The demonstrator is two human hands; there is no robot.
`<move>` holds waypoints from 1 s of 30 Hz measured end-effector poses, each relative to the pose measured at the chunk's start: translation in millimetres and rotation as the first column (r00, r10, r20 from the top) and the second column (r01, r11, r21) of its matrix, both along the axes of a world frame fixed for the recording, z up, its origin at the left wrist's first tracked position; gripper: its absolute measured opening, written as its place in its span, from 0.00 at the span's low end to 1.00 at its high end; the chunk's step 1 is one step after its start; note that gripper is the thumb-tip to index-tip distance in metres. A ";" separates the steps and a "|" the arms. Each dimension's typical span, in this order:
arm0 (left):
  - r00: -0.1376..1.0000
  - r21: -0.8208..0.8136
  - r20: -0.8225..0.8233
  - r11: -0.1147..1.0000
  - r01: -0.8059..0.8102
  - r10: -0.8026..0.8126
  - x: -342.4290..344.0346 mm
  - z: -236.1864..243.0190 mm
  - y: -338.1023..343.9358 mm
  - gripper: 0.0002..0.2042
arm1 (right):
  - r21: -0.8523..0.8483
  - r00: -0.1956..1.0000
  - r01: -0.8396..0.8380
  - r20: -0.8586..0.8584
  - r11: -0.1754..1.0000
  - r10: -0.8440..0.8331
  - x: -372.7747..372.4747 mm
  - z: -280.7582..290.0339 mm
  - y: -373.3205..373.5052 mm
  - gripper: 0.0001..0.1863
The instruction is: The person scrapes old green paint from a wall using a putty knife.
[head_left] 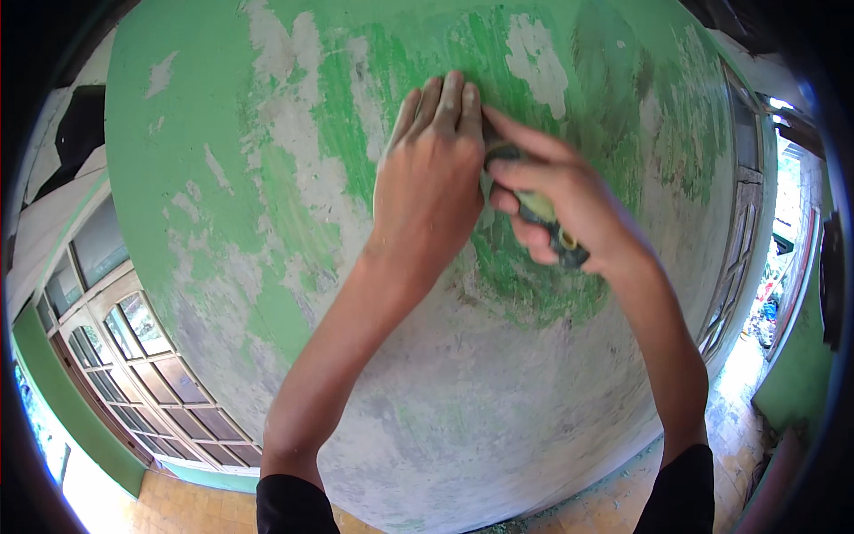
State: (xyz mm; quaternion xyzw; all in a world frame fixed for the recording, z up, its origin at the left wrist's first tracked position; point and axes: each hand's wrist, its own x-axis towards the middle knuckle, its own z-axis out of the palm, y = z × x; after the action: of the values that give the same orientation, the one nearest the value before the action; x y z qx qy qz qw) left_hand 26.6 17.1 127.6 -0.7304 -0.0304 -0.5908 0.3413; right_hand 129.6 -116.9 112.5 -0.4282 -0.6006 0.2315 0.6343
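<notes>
In front of me is a wall (pixel 427 383) with patchy green paint, worn through to grey and whitish plaster in many places. My left hand (pixel 432 169) lies flat against its upper middle, fingers stretched out side by side. Just to the right, my right hand (pixel 569 191) is wrapped round the black and yellow-green handle of a scraper (pixel 539 210), slightly smeared by motion. The handle end with a hole points down and right. My right index finger reaches up toward the left hand's fingers. The scraper's blade is hidden behind the hands.
Glass-paned double doors (pixel 142 365) stand at the left. Another paned door (pixel 734 249) is at the right, beside a bright opening. Below, yellowish floor tiles (pixel 191 503) run along the wall's foot, with small green flakes (pixel 623 485) on them at the right.
</notes>
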 end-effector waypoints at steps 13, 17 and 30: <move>0.995 -0.431 0.004 0.898 0.089 -0.097 -112.8 -121.6 -2.9 0.24 | 0.733 -0.157 0.470 0.618 0.492 -0.770 -8.4 21.7 -11.7 0.39; 0.989 -0.474 0.115 0.869 0.140 -0.096 -139.7 -183.2 10.5 0.22 | 0.693 -0.144 0.533 0.639 0.485 -0.755 -20.1 33.5 4.6 0.37; 0.931 -0.441 0.356 0.866 0.238 -0.075 -162.2 -265.6 49.4 0.19 | 0.813 -0.209 0.444 0.502 0.376 -0.839 -25.7 18.7 8.4 0.33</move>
State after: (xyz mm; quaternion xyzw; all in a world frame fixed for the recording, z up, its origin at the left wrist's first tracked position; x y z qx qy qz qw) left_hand -135.6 66.4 -138.0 -0.6833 -0.1707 -0.7040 0.0915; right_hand 104.0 -108.5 131.3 -0.5987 -0.5365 -0.5444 0.2395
